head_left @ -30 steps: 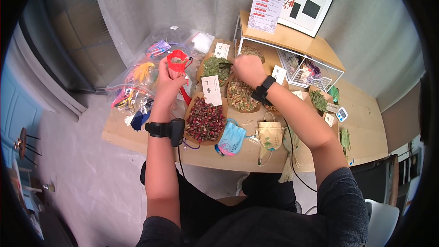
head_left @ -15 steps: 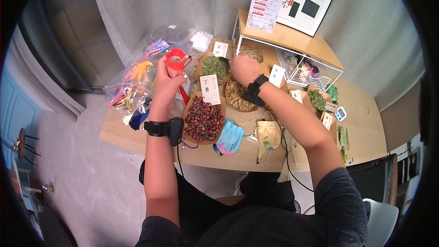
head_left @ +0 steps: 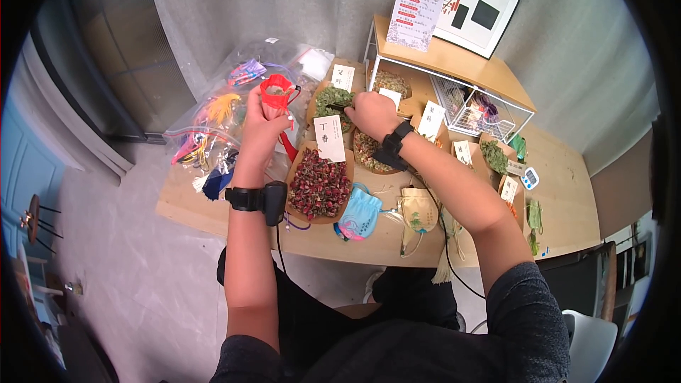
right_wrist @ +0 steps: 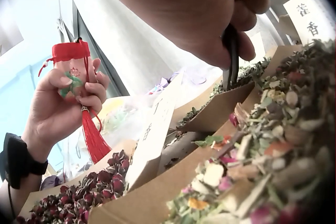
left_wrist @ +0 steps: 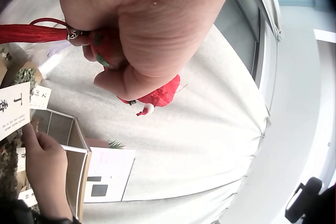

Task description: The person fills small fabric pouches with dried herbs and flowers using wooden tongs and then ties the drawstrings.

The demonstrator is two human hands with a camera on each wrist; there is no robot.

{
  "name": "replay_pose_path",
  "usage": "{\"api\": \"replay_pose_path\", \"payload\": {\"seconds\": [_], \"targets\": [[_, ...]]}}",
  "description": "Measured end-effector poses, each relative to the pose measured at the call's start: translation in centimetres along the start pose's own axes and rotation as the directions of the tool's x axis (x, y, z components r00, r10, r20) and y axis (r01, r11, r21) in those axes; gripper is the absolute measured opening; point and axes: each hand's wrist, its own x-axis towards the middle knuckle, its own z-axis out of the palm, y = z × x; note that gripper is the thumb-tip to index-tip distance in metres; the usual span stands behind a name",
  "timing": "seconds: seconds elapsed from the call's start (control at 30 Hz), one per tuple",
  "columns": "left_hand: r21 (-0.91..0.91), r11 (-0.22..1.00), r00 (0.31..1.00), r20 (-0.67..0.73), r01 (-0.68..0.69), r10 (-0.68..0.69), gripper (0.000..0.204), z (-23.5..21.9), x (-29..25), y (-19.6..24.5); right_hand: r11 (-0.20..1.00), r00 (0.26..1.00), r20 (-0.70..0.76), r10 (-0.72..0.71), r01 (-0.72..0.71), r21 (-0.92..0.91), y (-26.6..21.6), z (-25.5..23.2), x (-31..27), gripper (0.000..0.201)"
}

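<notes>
My left hand (head_left: 261,135) holds a small red drawstring pouch (head_left: 275,92) upright, its mouth spread and facing up. From the pouch's underside hangs a red tassel (right_wrist: 94,137), and a lotus print shows on its front in the right wrist view. My right hand (head_left: 376,115) grips slim black tongs (right_wrist: 231,56). Their tips reach into the paper tray of dried green leaves (head_left: 328,101), where the leaves and tray edge partly hide them. Nearest my left forearm is a tray of dried dark-red rosebuds (head_left: 319,184), with a white name card (head_left: 329,138) at its back.
A tray of mixed chopped herbs (head_left: 370,152) lies below my right wrist. Toward me are a blue pouch (head_left: 359,213) and a cream pouch (head_left: 418,209). Clear bags of tassels (head_left: 220,110) lie left. A wooden-topped rack (head_left: 454,64) stands behind, more labelled trays and a timer (head_left: 529,177) to the right.
My right hand has drawn slightly toward me and left, and the tongs have shifted lower over the green leaves. The left hand and red pouch have stayed nearly still.
</notes>
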Motion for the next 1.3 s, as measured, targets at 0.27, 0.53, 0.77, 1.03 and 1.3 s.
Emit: {"api": "replay_pose_path", "payload": {"seconds": [0.27, 0.53, 0.77, 1.03, 1.3], "targets": [[0.063, 0.998, 1.000, -0.004, -0.004, 0.004, 0.066, -0.1, 0.2, -0.3, 0.994, 0.996, -0.047, 0.070, -0.065, 0.085, 0.8, -2.1, 0.6, 0.033], [0.190, 0.981, 0.999, 0.002, 0.032, -0.033, 0.072, 0.4, 0.1, -0.6, 0.980, 0.990, -0.115, 0.077, -0.054, 0.190, 0.3, -6.4, 0.8, 0.034], [0.232, 0.971, 0.998, 0.010, 0.055, -0.059, 0.074, 0.5, 0.3, -1.0, 0.924, 0.977, -0.214, -0.012, 0.093, 0.372, -3.7, -11.9, -1.0, 0.032], [0.169, 0.985, 0.999, 0.011, 0.035, -0.038, 0.072, 0.7, 0.0, -0.6, 0.939, 0.961, -0.228, -0.155, 0.215, 0.269, -5.4, -13.0, -2.3, 0.037], [0.139, 0.990, 0.999, -0.040, 0.005, 0.001, 0.072, 0.0, 0.4, -0.9, 0.996, 0.994, -0.071, 0.080, -0.078, 0.035, -1.0, -6.5, 1.7, 0.030]]}}
